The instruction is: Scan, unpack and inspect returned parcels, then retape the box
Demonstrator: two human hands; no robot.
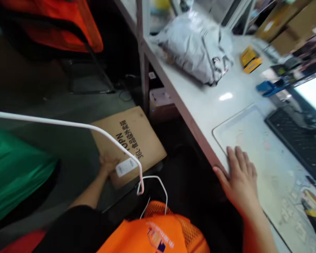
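Note:
Low on the left, beside the desk, is a brown cardboard box (144, 135) with black printing and a white label (126, 167). My left hand (108, 163) reaches down to its left edge and grips it there, part of the hand lying over the printed face. The fingers on the far side are hidden. On the right, my right hand (241, 175) rests palm down on the desk's edge and the pale desk mat (234, 137). Its fingers lie flat, the thumb sits apart at the edge, and it holds nothing.
A grey plastic bag (192, 45), a yellow box (250, 59), a blue object (271, 86) and a keyboard (300, 137) are on the desk. A white cable (68, 122) crosses the left side. An orange chair (68, 28) stands behind; green fabric (15, 175) is at left.

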